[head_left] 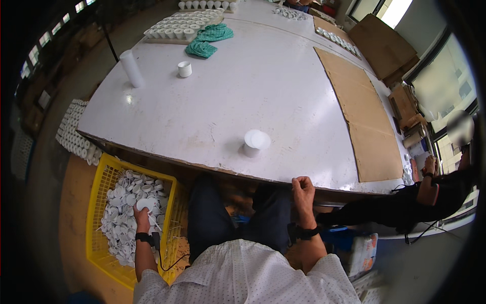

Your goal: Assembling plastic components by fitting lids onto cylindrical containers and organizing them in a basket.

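Note:
My left hand point(142, 217) reaches down into a yellow plastic crate point(92, 228) full of white plastic parts point(119, 223). Its fingers are closed on a white round plastic part point(147, 204) at the top of the heap. At the table's front edge is my right hand point(303, 191), its fingers curled into a pinch; whether anything small sits between them cannot be made out. Ahead of it and to the left, a white cup-shaped part point(251, 150) stands on the white table point(228, 96), with translucent white discs point(257, 139) lying over its top.
A white cylinder point(132, 69) and a small white cup point(185, 69) stand farther back, near a green cloth point(212, 33) and a tray of white cups point(183, 26). Flat cardboard point(359, 116) covers the table's right side. Another person point(430, 197) is at the right; stacked white parts point(77, 131) are left.

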Demonstrator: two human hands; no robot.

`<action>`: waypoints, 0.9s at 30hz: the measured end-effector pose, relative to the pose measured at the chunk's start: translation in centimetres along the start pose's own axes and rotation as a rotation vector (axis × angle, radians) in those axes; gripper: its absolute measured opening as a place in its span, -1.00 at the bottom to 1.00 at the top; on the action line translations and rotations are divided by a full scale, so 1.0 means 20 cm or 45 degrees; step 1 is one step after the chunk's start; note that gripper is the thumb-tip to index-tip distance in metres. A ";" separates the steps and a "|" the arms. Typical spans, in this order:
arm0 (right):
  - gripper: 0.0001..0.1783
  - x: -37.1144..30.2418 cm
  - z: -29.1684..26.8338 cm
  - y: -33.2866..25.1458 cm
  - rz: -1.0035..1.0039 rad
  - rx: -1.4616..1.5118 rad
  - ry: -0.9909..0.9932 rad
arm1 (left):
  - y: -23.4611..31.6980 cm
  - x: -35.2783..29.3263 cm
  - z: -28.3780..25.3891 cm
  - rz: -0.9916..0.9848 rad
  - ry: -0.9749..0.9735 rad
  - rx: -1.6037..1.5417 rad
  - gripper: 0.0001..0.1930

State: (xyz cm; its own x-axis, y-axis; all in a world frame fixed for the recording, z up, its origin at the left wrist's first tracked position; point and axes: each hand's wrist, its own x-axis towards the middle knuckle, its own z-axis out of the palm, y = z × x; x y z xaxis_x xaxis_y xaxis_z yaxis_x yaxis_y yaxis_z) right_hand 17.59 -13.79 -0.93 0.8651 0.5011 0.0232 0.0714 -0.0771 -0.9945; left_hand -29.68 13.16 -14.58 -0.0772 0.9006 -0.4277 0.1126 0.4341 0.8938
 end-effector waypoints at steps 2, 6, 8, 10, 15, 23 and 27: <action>-0.88 0.01 0.00 -0.01 -0.023 -0.095 0.007 | -0.32 0.25 -0.41 0.034 0.163 0.010 -0.49; -0.88 0.05 -0.06 0.01 -0.013 -0.172 0.076 | -0.46 0.31 -0.71 -0.120 0.498 0.102 -0.39; -0.88 0.07 -0.10 0.02 -0.027 -0.168 0.073 | -0.51 0.33 -0.75 0.051 0.672 0.235 -0.41; -0.87 0.09 -0.09 0.01 -0.045 -0.182 0.092 | -0.66 0.40 -1.00 0.213 0.553 0.668 -0.55; -0.84 0.10 -0.14 0.07 -0.131 -0.333 0.213 | -0.82 0.17 -0.52 -0.095 0.130 0.550 -0.90; -0.87 0.27 -0.29 -0.01 -0.397 -0.659 0.652 | -0.53 -0.38 0.22 0.242 -0.424 0.555 -0.76; -0.93 0.32 -0.29 0.14 -0.421 -1.218 0.662 | -0.20 -0.59 0.51 0.261 -0.354 0.678 -0.65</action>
State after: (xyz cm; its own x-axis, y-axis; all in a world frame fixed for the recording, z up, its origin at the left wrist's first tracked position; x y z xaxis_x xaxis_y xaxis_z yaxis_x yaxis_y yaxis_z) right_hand 26.24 -15.76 -3.05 0.8188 0.2179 0.5312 0.4908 -0.7457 -0.4506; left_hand -19.08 1.00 -14.59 0.2502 0.9073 -0.3379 0.5807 0.1386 0.8022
